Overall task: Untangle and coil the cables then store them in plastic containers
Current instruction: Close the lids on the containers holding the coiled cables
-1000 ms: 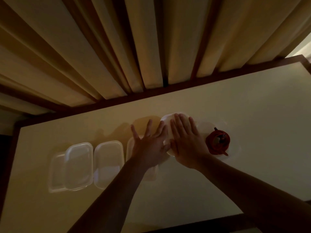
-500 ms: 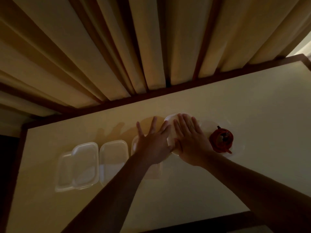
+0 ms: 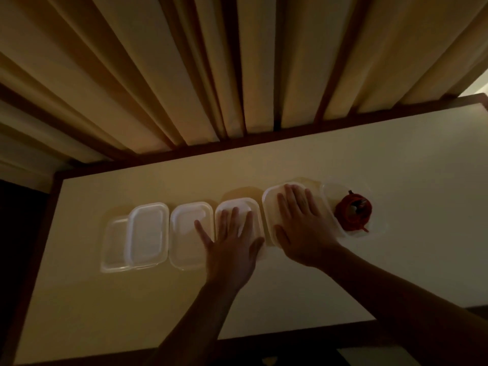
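A row of clear plastic containers runs across the pale table point(image 3: 396, 159). My left hand point(image 3: 232, 241) lies flat, fingers spread, on the lid of the third container point(image 3: 253, 207). My right hand point(image 3: 301, 223) presses flat on the lid of the fourth container point(image 3: 272, 202). At the right end an open container point(image 3: 330, 191) holds a coiled red cable point(image 3: 352, 215) with dark plugs in its middle. Two more lidded containers point(image 3: 148, 233) point(image 3: 184, 233) sit at the left, the leftmost overlapping a loose clear lid or tray point(image 3: 113, 244).
Beige curtains point(image 3: 237, 62) hang behind the table's dark wooden far edge point(image 3: 264, 140). The table's near edge point(image 3: 290, 331) runs below my forearms. The light is dim.
My hands have parted: the left slid left onto the third container's lid, and the right stays flat on the fourth. The camera view shifted, showing the whole row.
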`<state>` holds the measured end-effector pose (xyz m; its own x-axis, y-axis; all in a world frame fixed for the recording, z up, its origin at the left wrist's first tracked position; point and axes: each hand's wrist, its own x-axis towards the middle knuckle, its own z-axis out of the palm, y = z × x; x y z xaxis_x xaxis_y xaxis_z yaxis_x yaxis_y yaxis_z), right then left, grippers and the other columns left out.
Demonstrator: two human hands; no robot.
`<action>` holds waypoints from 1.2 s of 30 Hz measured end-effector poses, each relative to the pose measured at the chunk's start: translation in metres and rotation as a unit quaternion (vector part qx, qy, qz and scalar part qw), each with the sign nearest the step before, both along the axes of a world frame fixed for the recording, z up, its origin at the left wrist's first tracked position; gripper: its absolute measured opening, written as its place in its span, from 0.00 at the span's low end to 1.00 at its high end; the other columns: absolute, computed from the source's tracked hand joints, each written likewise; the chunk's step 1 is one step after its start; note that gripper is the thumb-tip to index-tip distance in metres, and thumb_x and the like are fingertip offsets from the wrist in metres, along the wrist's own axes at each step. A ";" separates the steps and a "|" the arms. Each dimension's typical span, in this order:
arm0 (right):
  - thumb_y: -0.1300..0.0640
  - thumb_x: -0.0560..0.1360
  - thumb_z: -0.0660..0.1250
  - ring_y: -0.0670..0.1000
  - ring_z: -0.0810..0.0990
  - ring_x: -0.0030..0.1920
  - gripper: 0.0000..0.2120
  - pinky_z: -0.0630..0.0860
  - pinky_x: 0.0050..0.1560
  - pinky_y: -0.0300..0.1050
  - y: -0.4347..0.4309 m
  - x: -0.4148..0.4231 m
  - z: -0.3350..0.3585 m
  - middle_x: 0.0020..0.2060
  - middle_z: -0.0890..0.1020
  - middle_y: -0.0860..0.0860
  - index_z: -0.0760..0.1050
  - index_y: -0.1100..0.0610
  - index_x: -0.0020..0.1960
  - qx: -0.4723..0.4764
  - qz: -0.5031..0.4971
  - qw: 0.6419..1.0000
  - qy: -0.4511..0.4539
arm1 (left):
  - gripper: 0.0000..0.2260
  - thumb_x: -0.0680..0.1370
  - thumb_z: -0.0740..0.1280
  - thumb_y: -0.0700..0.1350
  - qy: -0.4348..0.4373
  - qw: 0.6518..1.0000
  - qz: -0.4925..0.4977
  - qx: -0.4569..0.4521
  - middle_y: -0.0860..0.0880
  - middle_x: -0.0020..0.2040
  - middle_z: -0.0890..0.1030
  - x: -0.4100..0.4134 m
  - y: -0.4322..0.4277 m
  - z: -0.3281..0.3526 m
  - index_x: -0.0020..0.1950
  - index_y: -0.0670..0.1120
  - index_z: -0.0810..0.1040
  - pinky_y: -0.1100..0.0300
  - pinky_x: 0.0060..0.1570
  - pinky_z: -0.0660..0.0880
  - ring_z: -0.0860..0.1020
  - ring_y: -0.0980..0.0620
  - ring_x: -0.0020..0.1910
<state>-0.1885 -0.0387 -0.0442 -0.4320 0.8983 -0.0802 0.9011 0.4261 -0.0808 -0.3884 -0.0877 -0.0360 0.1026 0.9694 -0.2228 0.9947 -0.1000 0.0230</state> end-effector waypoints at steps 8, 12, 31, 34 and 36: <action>0.44 0.82 0.50 0.64 0.50 0.81 0.34 0.50 0.79 0.62 0.002 -0.003 0.000 0.80 0.54 0.65 0.54 0.67 0.80 0.009 -0.015 1.000 0.011 | 0.28 0.84 0.51 0.63 -0.030 0.999 0.026 0.010 0.46 0.82 0.62 0.004 -0.001 -0.001 0.81 0.52 0.62 0.21 0.71 0.42 0.58 0.41 0.82; 0.45 0.82 0.50 0.64 0.52 0.81 0.34 0.51 0.79 0.62 0.002 -0.004 -0.004 0.80 0.56 0.65 0.56 0.66 0.80 0.011 -0.018 1.000 0.005 | 0.24 0.86 0.49 0.56 -0.076 0.997 -0.002 0.030 0.51 0.82 0.62 0.015 0.010 0.009 0.82 0.55 0.55 0.23 0.72 0.43 0.55 0.47 0.83; 0.48 0.80 0.48 0.49 0.48 0.81 0.31 0.54 0.80 0.51 0.016 0.012 -0.017 0.81 0.54 0.55 0.59 0.59 0.80 -0.073 -0.021 0.978 0.195 | 0.32 0.83 0.55 0.62 -0.006 0.987 -0.114 -0.113 0.57 0.84 0.42 0.027 0.068 0.019 0.84 0.55 0.47 0.21 0.66 0.31 0.35 0.46 0.82; 0.53 0.79 0.49 0.54 0.47 0.81 0.31 0.56 0.79 0.53 0.014 0.018 -0.018 0.81 0.54 0.57 0.58 0.64 0.80 -0.061 -0.023 0.972 0.226 | 0.44 0.76 0.56 0.74 0.010 0.985 -0.106 -0.134 0.57 0.84 0.40 0.028 0.067 0.021 0.84 0.54 0.45 0.21 0.65 0.30 0.32 0.44 0.81; 0.54 0.80 0.50 0.57 0.42 0.82 0.32 0.48 0.80 0.56 0.016 0.016 -0.017 0.81 0.51 0.59 0.54 0.65 0.80 -0.028 -0.009 0.983 0.182 | 0.50 0.72 0.56 0.79 0.029 0.985 -0.110 -0.132 0.55 0.84 0.40 0.028 0.068 0.022 0.84 0.53 0.43 0.21 0.64 0.30 0.32 0.42 0.81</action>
<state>-0.1721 -0.0226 -0.0614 -0.4251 0.9048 0.0266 0.8152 0.3955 -0.4232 -0.3602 -0.0195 -0.0136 0.2831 0.8330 -0.4753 0.9503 -0.3107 0.0216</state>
